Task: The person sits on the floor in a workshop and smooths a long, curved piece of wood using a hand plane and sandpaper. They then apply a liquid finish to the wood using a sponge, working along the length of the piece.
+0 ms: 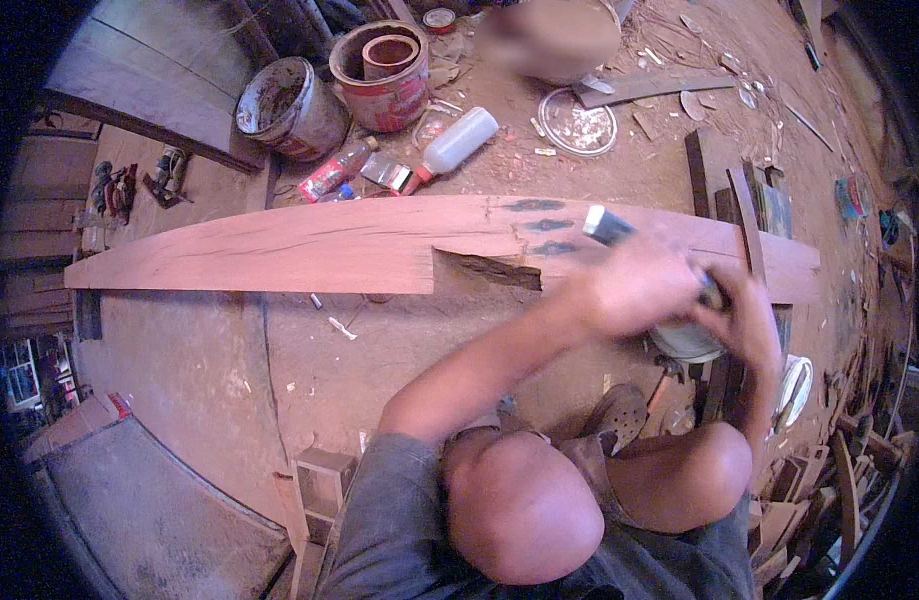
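My left hand [634, 287] grips a white-ended tool [609, 227] over the plank's [329, 245] near edge! My right hand [745, 312] curls alongside, its hold too blurred to tell.

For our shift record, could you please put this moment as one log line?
left hand: gripping blurred white-ended object | right hand: alongside, grip unclear | notched wooden board: in front

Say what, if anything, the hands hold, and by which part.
The left hand grips a dark object away from its white end; blur hides whether the right hand holds anything.
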The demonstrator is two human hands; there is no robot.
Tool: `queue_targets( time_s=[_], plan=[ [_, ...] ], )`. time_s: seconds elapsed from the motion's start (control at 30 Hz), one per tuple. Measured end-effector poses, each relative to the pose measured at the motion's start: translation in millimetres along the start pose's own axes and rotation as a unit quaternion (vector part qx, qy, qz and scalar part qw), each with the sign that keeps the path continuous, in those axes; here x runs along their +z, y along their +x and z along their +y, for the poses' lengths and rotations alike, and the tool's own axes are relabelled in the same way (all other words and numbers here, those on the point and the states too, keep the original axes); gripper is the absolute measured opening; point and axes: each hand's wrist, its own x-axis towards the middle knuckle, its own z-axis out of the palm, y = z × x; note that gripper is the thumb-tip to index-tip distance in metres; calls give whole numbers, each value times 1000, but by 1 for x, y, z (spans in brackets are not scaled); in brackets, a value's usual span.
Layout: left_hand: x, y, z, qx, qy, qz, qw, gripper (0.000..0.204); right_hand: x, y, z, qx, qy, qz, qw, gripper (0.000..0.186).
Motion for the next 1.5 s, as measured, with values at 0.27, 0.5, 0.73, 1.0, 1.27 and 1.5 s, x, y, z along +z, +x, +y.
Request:
queue_targets(
  time_s=[0.27,0.5,0.73,1.0,1.27,1.5],
  plan=[
    [-44,-51,41,59,-198,168,964,31,126,-182,97,291,191,42,937,42],
    [-98,-165,1,-290,73,156,941,42,206,-216,40,221,205,56,952,24],
    [-87,-152,3,-227,57,56,971,60,244,-200,57,198,171,-28,965,19],
    [-63,-122,-23,-215,104,-86,967,83,244,-201,55,239,124,-5,963,22],
    [-83,-148,-30,-345,244,12,906,89,248,-202,65,201,118,18,972,29],
    [-73,-132,-3,-321,170,-62,930,92,238,-188,58,224,170,82,956,28]
  ],
)
